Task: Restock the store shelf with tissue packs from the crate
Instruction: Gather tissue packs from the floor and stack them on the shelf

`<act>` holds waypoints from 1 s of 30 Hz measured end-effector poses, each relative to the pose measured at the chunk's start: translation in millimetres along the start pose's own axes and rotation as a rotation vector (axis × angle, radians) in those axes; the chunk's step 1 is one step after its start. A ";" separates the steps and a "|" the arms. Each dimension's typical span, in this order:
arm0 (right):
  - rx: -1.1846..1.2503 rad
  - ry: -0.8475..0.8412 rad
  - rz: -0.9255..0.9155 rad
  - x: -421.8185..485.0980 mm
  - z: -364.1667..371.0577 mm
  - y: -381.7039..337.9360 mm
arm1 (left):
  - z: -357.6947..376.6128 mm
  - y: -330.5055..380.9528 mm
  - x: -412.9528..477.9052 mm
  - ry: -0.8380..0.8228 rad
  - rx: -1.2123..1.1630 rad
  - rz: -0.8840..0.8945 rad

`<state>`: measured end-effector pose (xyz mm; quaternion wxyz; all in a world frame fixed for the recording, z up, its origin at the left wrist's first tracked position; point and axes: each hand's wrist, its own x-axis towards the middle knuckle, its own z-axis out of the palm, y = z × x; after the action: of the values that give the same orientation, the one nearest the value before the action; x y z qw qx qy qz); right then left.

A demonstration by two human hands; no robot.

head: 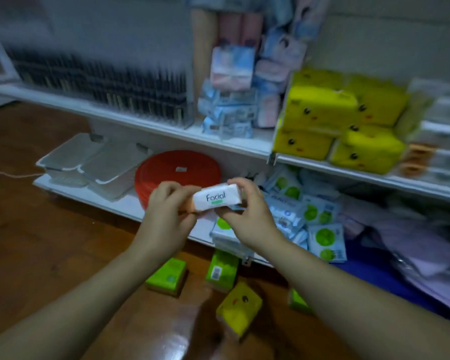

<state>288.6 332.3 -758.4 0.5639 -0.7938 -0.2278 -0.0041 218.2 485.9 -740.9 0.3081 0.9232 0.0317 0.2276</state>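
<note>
1. Both hands are on it: the left hand (166, 211) and the right hand (247, 216) each pinch one end of the white pack (216, 200), fingers curled over the top and thumbs underneath.
2. The pack, marked "Facial", is held in the air just over the front edge of the lower shelf (70, 189). It is not set down yet.
3. Progress looks like mid-job to me. The upper shelf (140, 120) already carries stacked yellow packs (343, 118), and the lower shelf has a heap of wipes (320, 211) on its right side.
4. Plenty is left. On the floor (50, 229) at the shelf's foot lie green packs (166, 275), two in plain sight and a third partly behind the right forearm. A loose yellow pack (240, 307) lies there too. All are still unshelved.
5. The crate is not in view, so I cannot tell how much it still holds.
6. For containers, clear tubs (89, 162) sit side by side at the lower shelf's left end. Nothing shows inside them, though the picture is blurred. Next to them, just behind the hands, is a red basin (177, 167), and I cannot see what it holds.
</note>
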 end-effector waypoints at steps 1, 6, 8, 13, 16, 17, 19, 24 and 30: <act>0.023 0.036 -0.015 6.0 -13.9 -13.4 | -8.8 17.0 9.5 0.050 -0.054 -0.002; 0.111 0.108 -0.110 26.5 -82.5 -63.4 | -33.7 92.0 53.6 0.068 -0.212 -0.075; 0.094 0.085 -0.121 28.2 -111.7 -75.2 | -33.0 116.8 69.1 0.093 -0.271 -0.052; -0.158 0.235 -0.144 22.4 -196.0 -92.6 | -9.5 192.6 96.1 0.113 -0.405 0.142; -0.375 0.299 -0.117 14.5 -256.2 -95.0 | 19.1 238.0 111.1 0.064 -0.480 0.236; -0.423 0.340 -0.118 10.6 -278.9 -93.8 | 32.2 254.1 117.2 0.041 -0.500 0.274; -0.479 0.396 -0.091 4.8 -319.4 -91.0 | 56.5 284.4 127.9 -0.008 -0.481 0.340; -0.483 0.496 0.071 2.0 -416.9 -77.4 | 118.2 369.3 165.6 -0.109 -0.436 0.415; -0.481 0.492 0.191 47.4 -510.3 -50.9 | 173.0 448.4 222.0 -0.354 -0.412 0.254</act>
<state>440.3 -95.4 -514.7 0.3966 -0.8968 -0.0025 -0.1960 456.2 71.7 -512.6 0.4586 0.8633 -0.1849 0.1012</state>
